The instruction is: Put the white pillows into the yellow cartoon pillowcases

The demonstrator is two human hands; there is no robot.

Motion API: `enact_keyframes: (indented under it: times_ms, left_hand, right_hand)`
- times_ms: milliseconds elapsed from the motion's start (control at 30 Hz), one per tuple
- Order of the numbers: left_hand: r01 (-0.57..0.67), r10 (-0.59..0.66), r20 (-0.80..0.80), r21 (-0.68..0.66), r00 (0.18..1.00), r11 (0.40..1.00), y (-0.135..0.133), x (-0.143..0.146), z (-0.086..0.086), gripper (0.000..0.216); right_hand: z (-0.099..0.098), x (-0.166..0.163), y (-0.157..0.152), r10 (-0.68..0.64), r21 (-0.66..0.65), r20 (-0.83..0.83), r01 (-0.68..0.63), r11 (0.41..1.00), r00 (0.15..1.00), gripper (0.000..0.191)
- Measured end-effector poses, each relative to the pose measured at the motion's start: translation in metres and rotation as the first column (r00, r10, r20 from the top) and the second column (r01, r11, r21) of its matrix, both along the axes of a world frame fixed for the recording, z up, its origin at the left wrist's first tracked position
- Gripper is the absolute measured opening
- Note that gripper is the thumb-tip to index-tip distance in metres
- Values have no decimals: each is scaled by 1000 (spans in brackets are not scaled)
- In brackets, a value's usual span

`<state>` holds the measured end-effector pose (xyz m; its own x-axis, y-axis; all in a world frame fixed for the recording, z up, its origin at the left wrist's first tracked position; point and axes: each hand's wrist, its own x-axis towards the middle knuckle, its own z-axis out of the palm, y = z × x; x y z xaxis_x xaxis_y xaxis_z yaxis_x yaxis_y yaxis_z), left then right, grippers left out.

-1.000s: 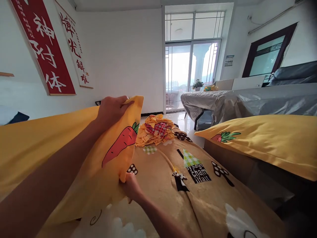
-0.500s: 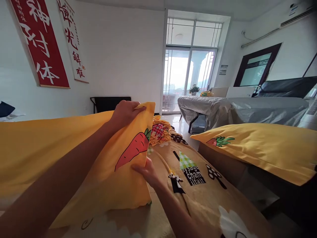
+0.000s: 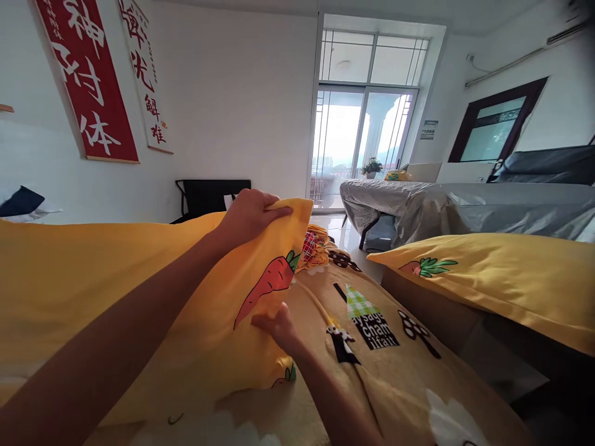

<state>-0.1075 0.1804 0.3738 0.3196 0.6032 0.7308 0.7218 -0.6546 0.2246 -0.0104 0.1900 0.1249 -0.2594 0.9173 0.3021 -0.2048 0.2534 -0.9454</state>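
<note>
A yellow pillowcase (image 3: 195,334) printed with a red carrot stretches across the left and middle of the view. My left hand (image 3: 253,214) is closed on its top edge near the upper right corner, thumb in front and fingers behind. Lower down, my right hand (image 3: 277,325) pinches the side edge below the carrot, the thumb lying over the cloth. The fingers of that hand are mostly hidden behind the fabric. At its lower right corner, part of a second carrot print shows on the folded cloth.
Beneath lies a tan patterned blanket (image 3: 362,384). A crumpled yellow and red-checked cloth heap (image 3: 318,248) sits beyond it. On the right rests a yellow pillow (image 3: 506,272). Farther back stand a plastic-covered table (image 3: 400,201) and a black chair or bench (image 3: 214,195).
The view has shifted slightly left. The pillowcase's side edge now bends inward at my right hand, and its lower corner has curled to show more carrot print. Both hands keep their hold.
</note>
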Motion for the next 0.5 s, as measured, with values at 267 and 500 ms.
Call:
enact_keyframes:
  times_ms: [267, 500]
  left_hand:
    - [37, -66, -162, -179, 985, 983, 0, -32, 6, 44]
    - [-610, 596, -129, -181, 793, 772, -7, -224, -46, 56]
  right_hand:
    - [-30, 5, 5, -115, 32, 64, 113, 993, 991, 25]
    - [-27, 8, 21, -211, -44, 31, 213, 976, 977, 29]
